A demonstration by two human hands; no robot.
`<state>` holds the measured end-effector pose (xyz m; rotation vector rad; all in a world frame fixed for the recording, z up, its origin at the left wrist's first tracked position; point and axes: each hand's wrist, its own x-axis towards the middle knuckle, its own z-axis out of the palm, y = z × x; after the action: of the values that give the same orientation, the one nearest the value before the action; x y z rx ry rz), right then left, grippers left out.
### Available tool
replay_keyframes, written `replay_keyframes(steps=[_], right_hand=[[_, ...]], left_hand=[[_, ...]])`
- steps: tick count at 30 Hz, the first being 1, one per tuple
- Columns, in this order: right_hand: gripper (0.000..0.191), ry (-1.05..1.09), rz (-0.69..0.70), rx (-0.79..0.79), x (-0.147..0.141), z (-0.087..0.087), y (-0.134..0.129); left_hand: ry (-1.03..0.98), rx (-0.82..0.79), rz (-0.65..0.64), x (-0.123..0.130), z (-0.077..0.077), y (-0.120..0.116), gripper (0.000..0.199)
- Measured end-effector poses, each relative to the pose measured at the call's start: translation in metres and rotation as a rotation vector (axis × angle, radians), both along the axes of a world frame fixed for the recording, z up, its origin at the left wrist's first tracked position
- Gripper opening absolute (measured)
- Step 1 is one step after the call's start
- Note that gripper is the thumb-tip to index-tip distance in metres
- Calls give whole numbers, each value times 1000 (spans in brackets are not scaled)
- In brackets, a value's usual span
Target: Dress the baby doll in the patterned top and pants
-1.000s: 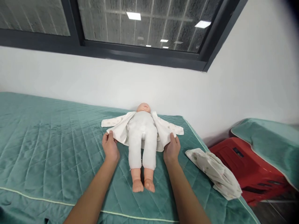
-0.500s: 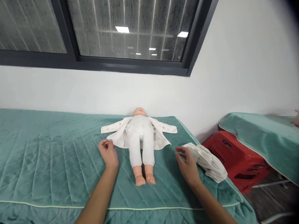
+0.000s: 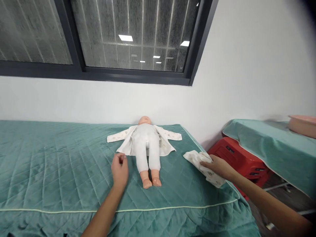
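A baby doll lies on its back on the green quilted bed cover, feet towards me. Its torso and legs are white, its head and feet skin-toned. Spread under it is an open white printed baby jacket, sleeves stretched to both sides. My left hand is closed in a loose curl just below the jacket's left hem, with nothing visible in it. To the right of the doll, my right hand grips a bunched white printed baby garment, thumb on top; the fingers underneath are hidden.
Beyond the bed's right edge stand red plastic stools. Further right, a surface with a green cover bears a pink basin. A white wall with a dark-framed window rises behind the bed.
My right hand has moved right and taken hold of the bunched garment. My left hand has shifted slightly right and stays curled. The view has turned a little to the right.
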<state>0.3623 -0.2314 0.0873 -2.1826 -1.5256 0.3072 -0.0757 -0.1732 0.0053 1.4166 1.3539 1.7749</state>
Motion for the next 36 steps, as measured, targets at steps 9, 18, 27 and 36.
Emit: replay_keyframes(steps=[9,18,27,36], right_hand=[[26,1138,331,-171,-150,54,-5],[32,1066,593,-157,-220,87,-27],[62,508,830,145,-246,109,-54],[51,133,703,136,-244,123,-63]], left_hand=[[577,362,-498,61,67,-88,55],[188,-50,-409,34,128,-78,42],[-388,-261,-419,25,151,-73,50],[-211,-405,-855,9,168,-104,54]])
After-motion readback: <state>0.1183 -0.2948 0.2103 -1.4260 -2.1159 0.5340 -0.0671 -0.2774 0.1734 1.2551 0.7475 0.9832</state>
